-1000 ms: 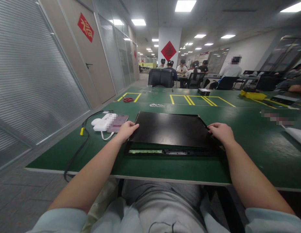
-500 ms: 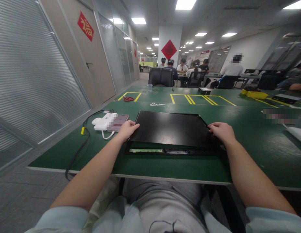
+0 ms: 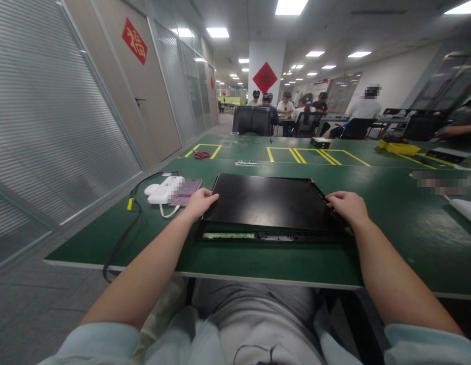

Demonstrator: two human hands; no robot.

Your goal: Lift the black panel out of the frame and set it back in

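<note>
While several seated people (image 3: 307, 109) gather well beyond both grips, a person in light-blue sleeves (image 3: 94, 339) handles a black display panel (image 3: 268, 200) at a green counter (image 3: 269, 263). The left grip (image 3: 200, 204) clasps the panel's left edge, thumb on top, as the right grip (image 3: 348, 207) pinches at the opposite edge; whether those right fingers also take in the black frame (image 3: 307, 238) beneath cannot be told. The panel lies between the two grips, over the frame, whose near side shows closer to the wearer than either grip, a green circuit board (image 3: 228, 236) along its left part. Just left of the left grip lie a smartphone (image 3: 193, 187) and a white device (image 3: 159, 193), partly pixelated, with a white cord (image 3: 167, 215) looping beside them. Farther left, a black cable (image 3: 123, 238) bearing a yellow tag (image 3: 130, 204) hangs over the counter's edge. Beyond the left grip, red-handled scissors (image 3: 202, 155) rest between yellow tape lines (image 3: 216, 150). Well past the right grip stand a black box (image 3: 319, 144) and, farther right, a yellow tray (image 3: 400, 148).
</note>
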